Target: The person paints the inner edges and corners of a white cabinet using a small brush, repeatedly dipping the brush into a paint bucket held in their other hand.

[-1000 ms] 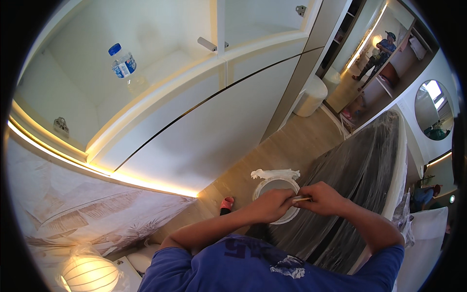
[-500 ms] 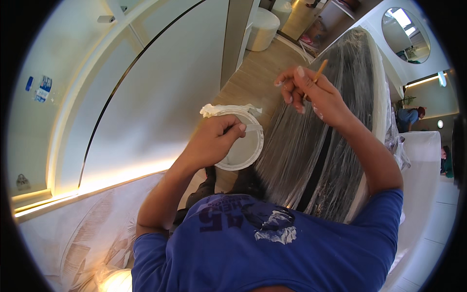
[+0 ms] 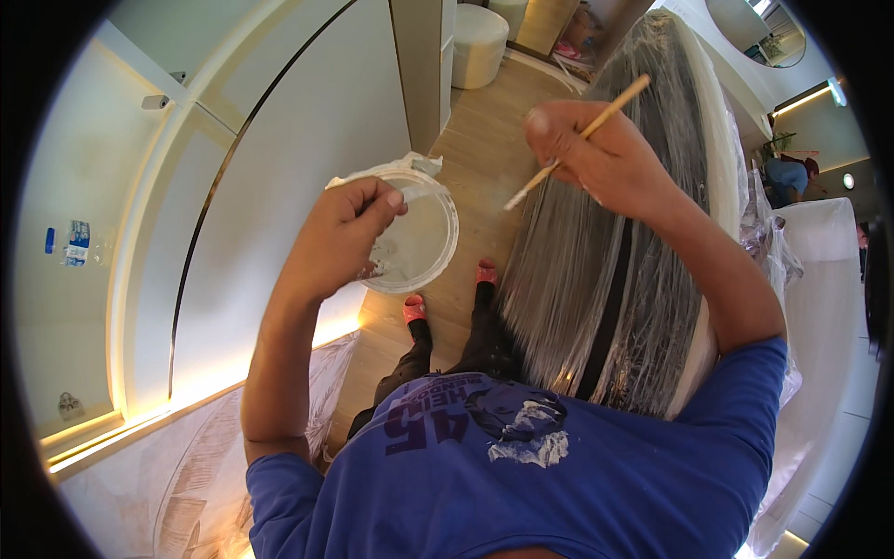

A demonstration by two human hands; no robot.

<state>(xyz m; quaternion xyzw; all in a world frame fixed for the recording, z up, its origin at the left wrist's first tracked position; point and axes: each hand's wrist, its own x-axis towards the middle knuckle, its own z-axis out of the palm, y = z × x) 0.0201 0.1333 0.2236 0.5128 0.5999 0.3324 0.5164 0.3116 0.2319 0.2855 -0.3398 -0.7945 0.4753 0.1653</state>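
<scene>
My left hand is closed on the near left part of a round white plastic tub, its thumb and forefinger pinched over the rim. A crumpled whitish cloth or film hangs at the tub's far edge. What lies inside looks pale and thin; I cannot make it out clearly. Up and to the right, my right hand grips a slim wooden stick, held at a slant. Its lower tip is whitened and points down-left, apart from the tub.
A long dark piece wrapped in clear plastic film stands on my right. White panels line the left, with a lit strip below. Beyond are a white round stool and wooden floor. Another person is far right.
The tub in my left hand has moved left and slightly up, away from my legs. My right hand has turned, bringing the stick's whitened tip into sight. The whole view has shifted.
</scene>
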